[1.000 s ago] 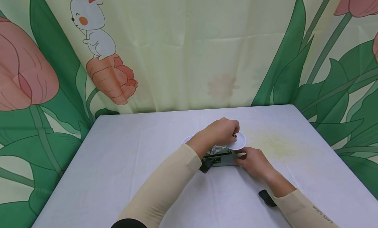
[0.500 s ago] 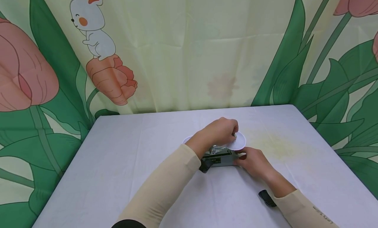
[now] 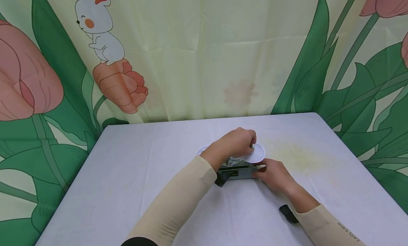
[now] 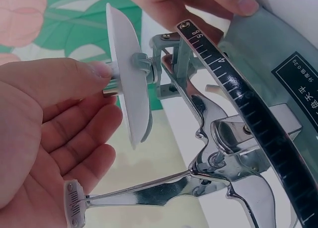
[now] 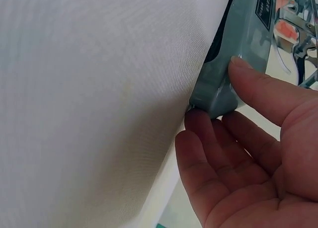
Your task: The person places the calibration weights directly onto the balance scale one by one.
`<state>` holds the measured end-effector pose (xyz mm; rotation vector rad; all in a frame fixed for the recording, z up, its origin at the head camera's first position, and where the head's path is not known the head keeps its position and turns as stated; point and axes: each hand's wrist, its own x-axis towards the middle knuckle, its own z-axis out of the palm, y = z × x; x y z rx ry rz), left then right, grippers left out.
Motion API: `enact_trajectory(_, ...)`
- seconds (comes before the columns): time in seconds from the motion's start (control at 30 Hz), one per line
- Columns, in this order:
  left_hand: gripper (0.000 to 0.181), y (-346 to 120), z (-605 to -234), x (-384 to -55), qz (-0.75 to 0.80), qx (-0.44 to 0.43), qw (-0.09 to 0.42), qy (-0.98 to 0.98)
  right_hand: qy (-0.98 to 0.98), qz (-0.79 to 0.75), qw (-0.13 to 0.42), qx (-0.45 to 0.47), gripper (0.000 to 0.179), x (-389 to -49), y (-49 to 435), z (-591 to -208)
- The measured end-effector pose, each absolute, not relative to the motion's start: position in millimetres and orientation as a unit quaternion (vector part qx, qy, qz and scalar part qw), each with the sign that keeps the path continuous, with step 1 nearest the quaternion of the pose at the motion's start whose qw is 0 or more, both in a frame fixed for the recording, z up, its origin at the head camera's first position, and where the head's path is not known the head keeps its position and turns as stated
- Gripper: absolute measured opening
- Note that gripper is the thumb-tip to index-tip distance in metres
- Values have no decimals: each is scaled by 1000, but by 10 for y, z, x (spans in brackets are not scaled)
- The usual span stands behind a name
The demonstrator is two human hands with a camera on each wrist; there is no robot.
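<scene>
A grey two-pan balance scale (image 3: 243, 171) with a black graduated beam stands on the white table. My left hand (image 3: 237, 141) reaches across to its right-hand pan (image 3: 259, 154). In the left wrist view, thumb and fingertips pinch a small shiny metal weight (image 4: 113, 85) against the face of the white pan (image 4: 126, 49). My right hand (image 3: 275, 175) grips the right end of the base; the right wrist view shows the thumb on top of the grey base (image 5: 223, 84) and fingertips at its end. The left forearm hides much of the other pan (image 3: 200, 150).
White cloth covers the table (image 3: 127, 189), its far edge against a printed curtain (image 3: 204, 62) with a rabbit and tulips. Black wrist cameras hang under both wrists, the left one (image 3: 222, 178) close before the scale.
My left hand and the pan under it have sunk very slightly. The right hand keeps its hold on the base, unmoved.
</scene>
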<state>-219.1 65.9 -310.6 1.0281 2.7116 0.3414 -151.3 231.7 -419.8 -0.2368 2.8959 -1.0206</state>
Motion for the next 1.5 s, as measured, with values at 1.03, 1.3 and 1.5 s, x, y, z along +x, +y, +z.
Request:
enact_trajectory(1.03,34,455,-2992,-2191,165,351,101,916,942,-325,36,-70,43,-1530,2314,-4218)
enact_trajectory(1.3,34,172,-2927,-2165,211,350,86,908,941,-330,42,-64,46,-1528,2293,-4222)
enact_trajectory(1.5,31,-29,-2905,-2111,257,339,80,901,941,-329,47,-59,48,-1529,2287,-4203)
